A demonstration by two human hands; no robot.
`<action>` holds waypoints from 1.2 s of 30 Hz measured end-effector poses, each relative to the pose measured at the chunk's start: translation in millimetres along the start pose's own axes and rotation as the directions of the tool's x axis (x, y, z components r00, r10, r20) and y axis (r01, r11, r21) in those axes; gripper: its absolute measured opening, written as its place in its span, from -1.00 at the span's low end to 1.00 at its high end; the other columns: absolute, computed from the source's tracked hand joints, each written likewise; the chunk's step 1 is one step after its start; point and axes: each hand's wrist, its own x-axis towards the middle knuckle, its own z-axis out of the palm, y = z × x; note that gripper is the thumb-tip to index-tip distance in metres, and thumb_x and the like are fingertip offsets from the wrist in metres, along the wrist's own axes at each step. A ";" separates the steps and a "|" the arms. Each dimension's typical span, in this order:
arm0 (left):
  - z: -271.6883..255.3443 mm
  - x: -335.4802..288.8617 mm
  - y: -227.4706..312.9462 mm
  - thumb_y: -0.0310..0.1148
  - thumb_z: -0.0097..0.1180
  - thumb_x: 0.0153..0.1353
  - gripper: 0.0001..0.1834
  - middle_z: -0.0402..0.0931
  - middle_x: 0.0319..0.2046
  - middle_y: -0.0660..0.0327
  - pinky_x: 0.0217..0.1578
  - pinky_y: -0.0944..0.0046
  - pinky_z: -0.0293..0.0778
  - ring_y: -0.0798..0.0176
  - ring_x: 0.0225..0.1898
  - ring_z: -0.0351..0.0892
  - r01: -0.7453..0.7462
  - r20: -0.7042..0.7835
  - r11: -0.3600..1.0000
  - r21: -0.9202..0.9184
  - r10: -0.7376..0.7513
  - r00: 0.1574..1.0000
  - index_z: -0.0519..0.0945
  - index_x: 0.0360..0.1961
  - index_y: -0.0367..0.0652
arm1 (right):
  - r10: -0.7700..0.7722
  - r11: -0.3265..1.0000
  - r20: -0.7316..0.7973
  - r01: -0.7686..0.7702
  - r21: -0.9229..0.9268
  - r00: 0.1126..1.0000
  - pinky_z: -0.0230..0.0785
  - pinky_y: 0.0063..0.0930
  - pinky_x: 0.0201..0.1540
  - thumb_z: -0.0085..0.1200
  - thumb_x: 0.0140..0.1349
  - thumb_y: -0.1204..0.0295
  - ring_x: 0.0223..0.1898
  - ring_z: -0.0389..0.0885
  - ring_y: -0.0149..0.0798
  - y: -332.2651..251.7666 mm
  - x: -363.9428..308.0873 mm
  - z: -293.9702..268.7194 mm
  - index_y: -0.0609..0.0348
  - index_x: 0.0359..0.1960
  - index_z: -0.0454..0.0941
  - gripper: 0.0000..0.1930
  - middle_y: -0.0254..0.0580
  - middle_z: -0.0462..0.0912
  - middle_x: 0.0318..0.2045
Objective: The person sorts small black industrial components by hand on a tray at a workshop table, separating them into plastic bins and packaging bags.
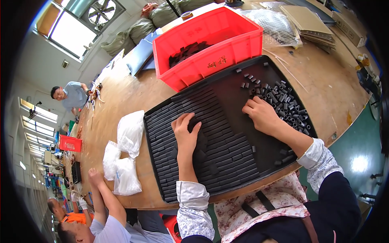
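A large black tray (237, 77) lies on the table in front of me. Rows of short black cylindrical pieces (227, 152) fill its left and middle part, packed end to end. My left hand (185, 131) is over these rows, thumb and fingers curled around something dark; its outline blends into the black pieces below. Loose black tubes (289, 107), open at the ends, lie heaped in the tray's right part. At the left edge of this heap my right hand (261, 116) has its fingertips drawn together, pointing down; whatever they hold is hidden.
A red bin (235, 48) with black pieces inside stands behind the tray, against its far edge. Three white plastic bags (127, 176) lie left of the tray. Cardboard sheets (308, 22) and bubble wrap (275, 26) are at the far right. Another person's clasped hands (95, 177) rest at the table's left edge.
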 end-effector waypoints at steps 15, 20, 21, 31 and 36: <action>-1.7 -1.9 7.7 -0.55 0.17 0.05 -0.92 0.55 -0.47 0.18 -0.52 0.44 0.43 0.39 -0.55 0.52 0.163 0.165 0.935 -0.316 -0.115 0.980 0.61 -0.39 -0.30 | 0.064 0.951 0.044 -0.075 0.300 0.997 0.30 -0.28 -0.13 0.16 -0.04 0.41 -0.26 0.46 -0.15 -8.3 -2.5 -8.0 0.14 -0.47 0.47 -0.86 -0.23 0.53 -0.48; -0.4 -2.7 18.5 -0.40 0.33 -0.12 -0.79 0.56 -0.44 0.20 -0.48 0.39 0.43 0.35 -0.51 0.52 0.060 0.143 0.985 -0.162 -0.037 0.989 0.64 -0.41 -0.23 | 0.046 0.928 -0.105 -0.004 0.373 0.993 0.29 -0.31 -0.25 0.18 -0.08 0.54 -0.33 0.43 -0.11 -9.8 1.1 -10.7 0.18 -0.45 0.39 -0.81 -0.21 0.48 -0.49; -0.9 -3.7 19.8 -0.35 0.39 -0.19 -0.73 0.56 -0.42 0.21 -0.47 0.37 0.43 0.34 -0.49 0.52 0.016 0.165 0.998 -0.060 -0.006 0.986 0.65 -0.40 -0.20 | 0.046 0.919 -0.118 0.004 0.395 0.992 0.29 -0.31 -0.26 0.18 -0.09 0.56 -0.33 0.43 -0.11 -10.2 1.5 -11.0 0.18 -0.45 0.37 -0.79 -0.21 0.48 -0.48; 16.2 -9.8 37.8 -0.43 0.30 -0.04 -0.82 0.44 -0.62 0.36 -0.53 0.49 0.35 0.56 -0.56 0.39 0.153 0.293 0.917 -0.367 -0.042 0.955 0.51 -0.53 -0.22 | -0.031 0.915 0.008 0.025 0.403 0.999 0.32 -0.24 -0.28 0.22 -0.16 0.53 -0.31 0.44 -0.06 -7.3 -0.8 -3.9 0.13 -0.47 0.33 -0.73 -0.18 0.46 -0.48; 23.6 -18.4 54.1 -0.47 -0.01 0.20 -0.86 0.50 -0.61 0.24 -0.65 0.47 0.37 0.50 -0.65 0.44 0.355 0.420 0.616 -0.703 -0.043 0.907 0.33 -0.47 -0.23 | -0.063 0.926 0.108 0.018 0.378 0.992 0.30 -0.23 -0.32 0.20 -0.22 0.60 -0.36 0.45 -0.01 -22.6 0.4 -26.0 0.17 -0.50 0.34 -0.73 -0.15 0.46 -0.52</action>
